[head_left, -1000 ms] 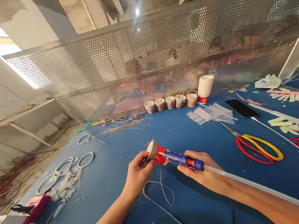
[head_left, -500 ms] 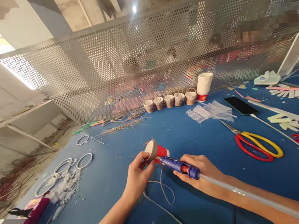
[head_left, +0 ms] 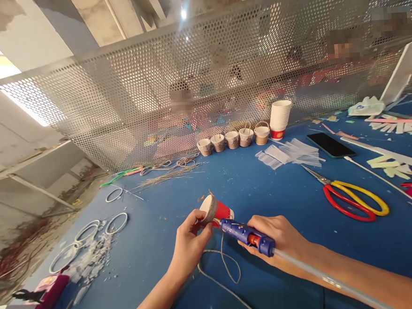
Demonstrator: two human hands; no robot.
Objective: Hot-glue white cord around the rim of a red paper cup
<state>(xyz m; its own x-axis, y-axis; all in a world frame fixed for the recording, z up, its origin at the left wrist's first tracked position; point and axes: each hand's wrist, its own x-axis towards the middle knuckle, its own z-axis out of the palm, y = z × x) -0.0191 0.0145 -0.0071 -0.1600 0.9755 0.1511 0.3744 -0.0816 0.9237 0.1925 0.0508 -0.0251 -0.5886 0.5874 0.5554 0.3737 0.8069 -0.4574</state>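
Note:
My left hand (head_left: pixel 191 240) grips a red and white paper cup (head_left: pixel 224 211) by its rim end. The cup lies tilted on its side, its mouth toward the left, with grey cord wound around the part near the rim. From the cup a loose length of cord (head_left: pixel 232 280) loops down over the table. My right hand (head_left: pixel 273 232) is closed around a blue hot glue gun (head_left: pixel 247 234), whose nozzle points left at the cup, by the edge of the wound cord. A long clear glue stick (head_left: pixel 316 275) sticks out of the gun's back end.
Several cord-wrapped small baskets (head_left: pixel 232 140) and stacked paper cups (head_left: pixel 280 118) line the perforated metal screen (head_left: pixel 124 99). To the right lie white strips (head_left: pixel 290 154), a phone (head_left: pixel 331 145) and scissors (head_left: pixel 352 200). White rings (head_left: pixel 116 223) and a pink power strip (head_left: pixel 46 297) are left.
The glue gun's back end has dropped slightly with my right hand, and its nozzle has shifted a little. My left hand and the cup have stayed nearly still.

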